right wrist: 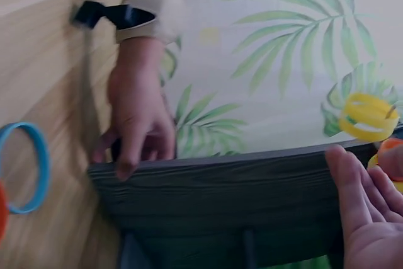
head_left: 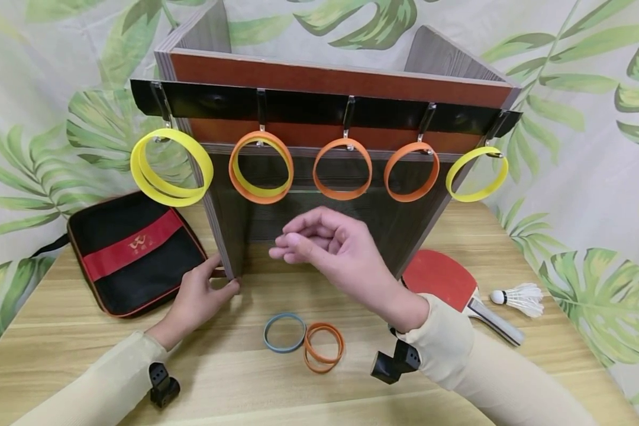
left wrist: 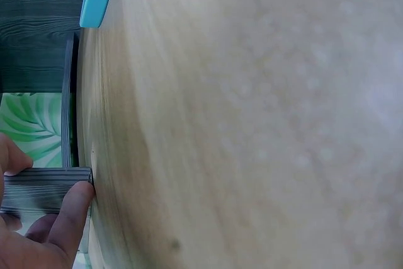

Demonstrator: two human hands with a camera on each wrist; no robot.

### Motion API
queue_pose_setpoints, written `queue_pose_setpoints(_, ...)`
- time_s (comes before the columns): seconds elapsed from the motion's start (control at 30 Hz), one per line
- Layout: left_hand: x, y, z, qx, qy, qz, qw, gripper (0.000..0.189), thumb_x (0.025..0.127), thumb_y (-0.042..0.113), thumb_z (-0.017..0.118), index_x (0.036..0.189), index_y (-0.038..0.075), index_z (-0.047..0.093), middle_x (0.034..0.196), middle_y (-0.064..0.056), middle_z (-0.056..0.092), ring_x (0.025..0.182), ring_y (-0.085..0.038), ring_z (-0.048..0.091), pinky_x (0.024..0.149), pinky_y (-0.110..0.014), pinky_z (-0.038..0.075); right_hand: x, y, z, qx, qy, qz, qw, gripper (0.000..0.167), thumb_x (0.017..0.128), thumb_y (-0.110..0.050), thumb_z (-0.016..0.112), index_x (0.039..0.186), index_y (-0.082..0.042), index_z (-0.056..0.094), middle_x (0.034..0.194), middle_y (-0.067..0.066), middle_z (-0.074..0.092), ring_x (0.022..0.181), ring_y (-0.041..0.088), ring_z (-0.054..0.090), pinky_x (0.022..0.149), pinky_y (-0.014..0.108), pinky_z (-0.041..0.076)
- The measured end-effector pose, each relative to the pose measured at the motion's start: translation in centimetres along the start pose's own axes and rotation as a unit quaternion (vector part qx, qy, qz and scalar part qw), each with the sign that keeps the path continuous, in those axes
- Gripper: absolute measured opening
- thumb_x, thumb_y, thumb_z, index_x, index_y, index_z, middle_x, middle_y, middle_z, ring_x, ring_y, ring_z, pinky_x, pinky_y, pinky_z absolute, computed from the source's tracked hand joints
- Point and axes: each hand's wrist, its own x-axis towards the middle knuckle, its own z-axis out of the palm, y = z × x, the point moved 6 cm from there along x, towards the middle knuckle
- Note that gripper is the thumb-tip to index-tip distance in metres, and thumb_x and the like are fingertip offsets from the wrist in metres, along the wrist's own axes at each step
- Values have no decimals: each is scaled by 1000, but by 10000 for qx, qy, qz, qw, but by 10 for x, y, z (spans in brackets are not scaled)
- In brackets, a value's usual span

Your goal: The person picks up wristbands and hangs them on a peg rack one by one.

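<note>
A grey wood-grain stand [head_left: 341, 71] carries a black strip with several metal hooks. My left hand [head_left: 202, 296] grips the lower front edge of its left side panel [left wrist: 38, 190], thumb on one face and fingers on the other. My right hand [head_left: 341, 254] hovers before the stand's opening, fingers loosely bent, with nothing seen in it. Above it, silicone wristbands hang from the hooks: yellow ones [head_left: 207, 171] at far left, an orange one [head_left: 291, 171] with a yellow one, two single orange ones [head_left: 370, 171], and a yellow one [head_left: 506, 171] at far right.
On the table before the stand lie a blue wristband [head_left: 266, 339] and two overlapping orange ones [head_left: 342, 343]. A black case [head_left: 112, 231] with a red band is at left. At right are a red table tennis bat [head_left: 442, 275] and a white shuttlecock [head_left: 524, 299].
</note>
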Motion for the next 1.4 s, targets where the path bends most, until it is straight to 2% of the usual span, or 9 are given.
queue_pose_setpoints(0.2,0,-1,0,15,11,33,10000,51,91,0,73,141,1,60,128,-25,73,111,-42,73,86,-51,58,-4,33,1,-426,-490,398,9971,14,100,3,63,112,9,66,105,30,75,100,43,77,85,36,63)
queue_pose_setpoints(0.27,0,-1,-1,26,11,17,10000,51,91,0,73,141,1,60,129,-25,72,111,-41,73,87,-51,58,-6,46,0,-627,-586,614,9944,14,100,1,64,112,8,67,103,28,76,97,38,79,84,36,63)
queue_pose_setpoints(0.4,0,0,0,22,-11,22,10000,51,91,0,72,141,0,60,131,-25,71,112,-42,73,89,-54,57,-9,74,-5,-1075,-739,1080,9855,15,100,-5,66,111,5,70,100,24,76,86,13,77,82,32,63)
queue_pose_setpoints(0.5,0,0,0,25,-2,20,10000,51,91,-1,72,141,0,59,131,-25,71,112,-42,72,90,-55,56,-13,96,-7,-1568,-901,1227,9758,15,100,-10,68,109,1,73,99,19,76,83,2,70,79,23,59)
queue_pose_setpoints(0.63,1,1,2,30,-20,-6,10000,51,91,0,72,141,0,60,129,-24,72,111,-41,73,87,-50,58,-19,119,-8,-2218,-1205,1417,9572,13,101,-14,69,108,-4,74,96,9,75,83,3,63,77,21,53)
queue_pose_setpoints(0.83,0,2,1,73,21,-29,10000,51,91,0,71,140,0,60,129,-25,72,111,-41,73,84,-46,59,-23,148,-3,-2761,-1729,1816,9278,9,101,-18,69,103,-11,74,92,0,71,81,5,60,76,20,51)
queue_pose_setpoints(1.03,-1,1,1,60,31,-3,10000,49,91,-1,72,138,0,61,126,-24,73,110,-41,73,86,-48,59,-20,159,2,-3151,-2035,1898,9074,10,101,-19,69,100,-11,75,90,-1,71,79,4,60,74,20,50)
queue_pose_setpoints(1.2,-1,1,1,45,38,31,10000,50,91,0,72,139,0,60,127,-24,73,110,-41,73,87,-49,59,-17,164,11,-3414,-2157,1972,8933,10,101,-18,69,98,-10,74,85,-2,70,71,3,55,67,18,46)
queue_pose_setpoints(1.4,-1,1,0,3,53,34,10000,52,91,-2,71,141,-1,59,130,-26,71,111,-42,73,90,-56,57,-14,169,19,-3778,-2225,2069,8746,8,100,-20,71,94,-14,73,81,-8,66,68,2,53,65,18,44)
